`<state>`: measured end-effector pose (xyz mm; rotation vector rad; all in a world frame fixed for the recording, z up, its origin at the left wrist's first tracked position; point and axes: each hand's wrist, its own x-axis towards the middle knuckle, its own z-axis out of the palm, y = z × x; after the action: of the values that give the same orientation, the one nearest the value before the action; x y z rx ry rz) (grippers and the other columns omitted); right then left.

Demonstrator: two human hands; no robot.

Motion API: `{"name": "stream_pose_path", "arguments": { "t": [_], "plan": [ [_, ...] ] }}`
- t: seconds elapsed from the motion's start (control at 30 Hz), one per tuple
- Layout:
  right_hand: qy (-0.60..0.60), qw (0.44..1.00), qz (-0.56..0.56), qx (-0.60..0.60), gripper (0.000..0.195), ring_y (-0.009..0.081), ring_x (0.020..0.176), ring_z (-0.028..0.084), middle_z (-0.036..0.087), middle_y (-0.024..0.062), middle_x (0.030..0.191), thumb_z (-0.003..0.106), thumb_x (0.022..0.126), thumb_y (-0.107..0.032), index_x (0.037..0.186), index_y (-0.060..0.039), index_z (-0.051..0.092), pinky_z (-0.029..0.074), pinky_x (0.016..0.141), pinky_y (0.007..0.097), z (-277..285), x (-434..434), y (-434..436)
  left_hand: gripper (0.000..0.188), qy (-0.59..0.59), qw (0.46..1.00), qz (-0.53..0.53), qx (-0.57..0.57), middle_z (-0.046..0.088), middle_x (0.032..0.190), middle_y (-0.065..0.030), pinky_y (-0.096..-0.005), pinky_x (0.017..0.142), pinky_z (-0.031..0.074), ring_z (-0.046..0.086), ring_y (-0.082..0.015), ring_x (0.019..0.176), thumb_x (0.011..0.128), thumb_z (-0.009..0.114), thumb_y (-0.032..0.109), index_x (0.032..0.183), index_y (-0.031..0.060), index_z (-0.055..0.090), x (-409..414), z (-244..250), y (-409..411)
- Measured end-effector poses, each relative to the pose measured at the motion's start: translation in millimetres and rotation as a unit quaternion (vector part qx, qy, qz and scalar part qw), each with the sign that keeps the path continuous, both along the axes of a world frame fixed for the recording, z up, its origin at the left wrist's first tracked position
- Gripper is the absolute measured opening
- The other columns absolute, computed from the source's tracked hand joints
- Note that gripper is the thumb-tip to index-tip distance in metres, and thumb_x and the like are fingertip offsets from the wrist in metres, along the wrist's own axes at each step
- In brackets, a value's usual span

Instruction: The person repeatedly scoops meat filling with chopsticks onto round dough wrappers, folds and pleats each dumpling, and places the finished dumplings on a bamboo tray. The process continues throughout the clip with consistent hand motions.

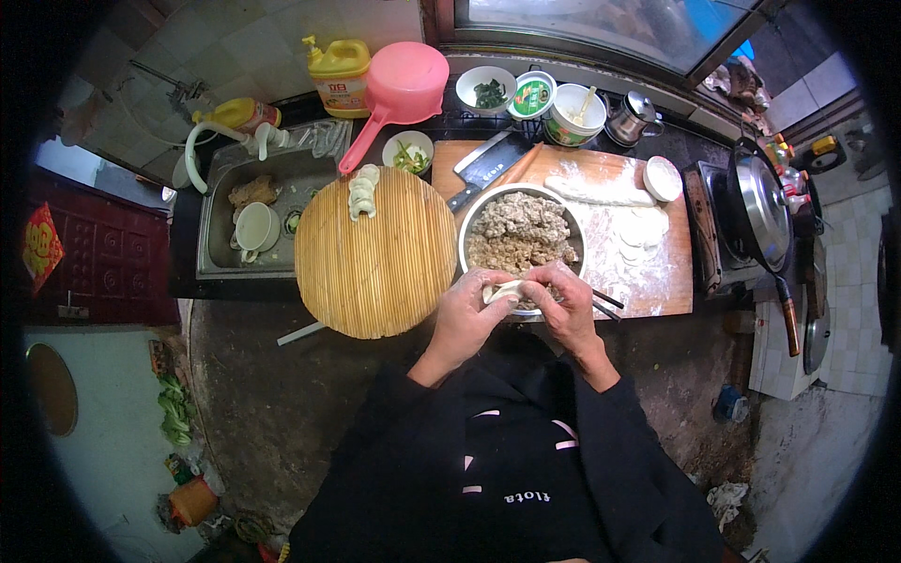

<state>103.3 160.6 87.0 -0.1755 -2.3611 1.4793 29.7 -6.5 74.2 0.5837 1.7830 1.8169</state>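
Between them, my left hand (470,310) and my right hand (569,304) pinch a folded dumpling (501,290), its dough pale and partly hidden by the fingers. Flour dusts both hands. They hover at the near rim of a white bowl (463,243) filled with minced filling (522,229). A pair of dark chopsticks (607,304) sticks out past the bowl's right side. Left of the bowl lies a round slatted tray (376,271), with a short row of finished dumplings (363,191) near its far edge. Several flat dough wrappers (640,232) lie on the floured wooden board (669,285).
A cleaver (489,169) and a rolling pin (522,165) lie behind the bowl, near a dough roll (598,191) and a small flour bowl (662,179). The sink (281,176) is left, beneath a pink ladle (405,81). A lidded wok (764,204) stands on the right-hand stove.
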Motion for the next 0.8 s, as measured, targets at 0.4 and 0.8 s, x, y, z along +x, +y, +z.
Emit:
{"name": "stream_pose_path", "arguments": {
  "t": [0.4,0.8],
  "plan": [
    [0.061,0.995,0.043,0.073,0.01,0.0275,0.079,0.062,0.067,0.0113,0.086,0.071,0.084,-0.007,0.09,-0.0007,0.068,0.048,0.071,0.0347,2.7,-8.5,3.6,0.056,-0.022,1.0,0.017,-0.009,0.063,0.11,-0.0109,-0.0282,0.088,0.052,0.063,-0.0153,0.102,0.084,0.072,0.001,0.133,0.0025,0.046,1.8,2.4,2.7],
    [0.054,0.985,0.075,0.143,0.014,0.0272,0.08,0.06,0.065,0.0102,0.083,0.075,0.08,-0.007,0.093,-0.0038,0.071,0.047,0.073,0.0342,11.9,-8.4,5.1,0.063,-0.055,0.998,-0.016,-0.028,0.063,0.115,-0.0128,-0.029,0.09,0.053,0.063,-0.0166,0.105,0.083,0.071,-0.002,0.138,0.0018,0.041,1.8,6.3,4.8]
  ]
}}
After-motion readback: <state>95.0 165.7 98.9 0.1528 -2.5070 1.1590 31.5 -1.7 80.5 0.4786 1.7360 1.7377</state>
